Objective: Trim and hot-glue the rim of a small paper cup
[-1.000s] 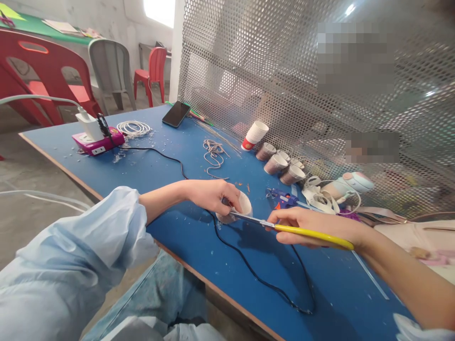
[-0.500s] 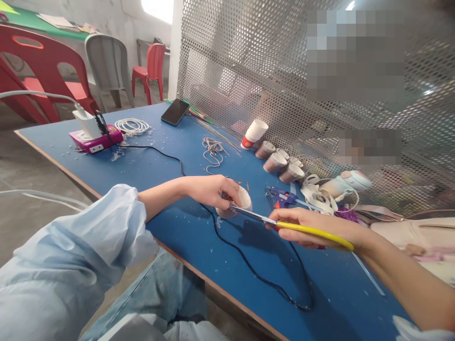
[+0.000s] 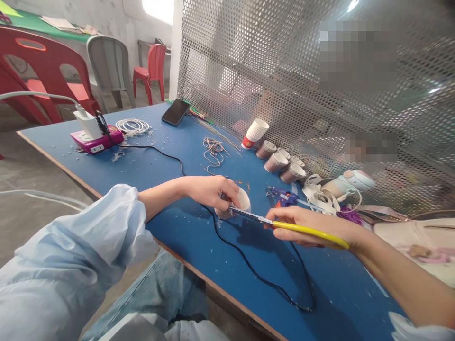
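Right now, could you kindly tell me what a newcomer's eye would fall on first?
Probably the yellow-handled tool in the right hand, its tip at the cup that the left hand holds. Then, perhaps, the red chairs beyond the blue table, at upper left.

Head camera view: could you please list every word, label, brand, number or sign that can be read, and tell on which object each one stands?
No text can be read anywhere.
Stacked red-and-white paper cups: small emblem on the red part, too small to read.
Blue plastic glue gun: any marking on its body is too blurred to read.
Magenta plastic power block: mark on top, too small to read.
Yellow-handled metal scissors: no lettering visible.
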Motion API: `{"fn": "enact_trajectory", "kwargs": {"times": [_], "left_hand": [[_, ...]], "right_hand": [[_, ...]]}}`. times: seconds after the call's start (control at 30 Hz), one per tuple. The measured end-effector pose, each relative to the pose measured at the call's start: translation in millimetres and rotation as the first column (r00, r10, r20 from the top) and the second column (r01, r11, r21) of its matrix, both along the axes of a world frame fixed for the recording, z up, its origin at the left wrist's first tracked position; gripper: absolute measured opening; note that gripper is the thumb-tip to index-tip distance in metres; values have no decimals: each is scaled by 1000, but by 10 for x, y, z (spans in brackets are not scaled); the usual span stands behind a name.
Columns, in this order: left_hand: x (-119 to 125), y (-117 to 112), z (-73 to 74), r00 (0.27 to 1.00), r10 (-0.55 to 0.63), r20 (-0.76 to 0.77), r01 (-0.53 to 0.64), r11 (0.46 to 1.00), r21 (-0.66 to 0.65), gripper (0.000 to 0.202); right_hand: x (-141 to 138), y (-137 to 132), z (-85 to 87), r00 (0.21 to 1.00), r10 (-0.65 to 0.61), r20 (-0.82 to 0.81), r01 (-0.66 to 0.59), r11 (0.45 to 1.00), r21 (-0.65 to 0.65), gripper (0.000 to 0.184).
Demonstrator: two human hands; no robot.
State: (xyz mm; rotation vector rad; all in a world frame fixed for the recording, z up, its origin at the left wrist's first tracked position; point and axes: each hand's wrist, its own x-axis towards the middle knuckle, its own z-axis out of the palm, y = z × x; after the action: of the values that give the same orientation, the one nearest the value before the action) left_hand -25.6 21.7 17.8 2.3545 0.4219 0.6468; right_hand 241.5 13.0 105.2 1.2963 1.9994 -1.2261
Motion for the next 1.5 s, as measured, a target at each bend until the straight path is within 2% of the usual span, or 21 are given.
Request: {"fn": "enact_trajectory", "kwargs": {"times": [0.27,0.47,0.8,1.1,1.37,1.5], "left_hand": [[-1,-16,20,1000,-2,1,2,1000,-20,31],[0,-16,15,1000,-6,2,7,1000,-22,31],[-1,-21,27,1000,-7,15,7,1000,-16,31],[-5,-13,8,1000,-24,9,24,1000,-2,31],[-6,-13,11,1000,-8,-4,8,1000,1,31],[-3,-5,-1,1000,-1,7,1,1000,16,29]], "right_hand": [[-37,12,32,999,19,33,-20,1000,0,47],[-57,30,30,986,165,-17,-162,980,116,45],[-237,-88,146,990,131,56,-137,982,131,46],[-143,3,39,981,191,38,-194,969,151,46],[-169,-22,41,993,115,14,-116,982,147,43],[-189,-65,26,989,122,88,-139,966,217,43]]}}
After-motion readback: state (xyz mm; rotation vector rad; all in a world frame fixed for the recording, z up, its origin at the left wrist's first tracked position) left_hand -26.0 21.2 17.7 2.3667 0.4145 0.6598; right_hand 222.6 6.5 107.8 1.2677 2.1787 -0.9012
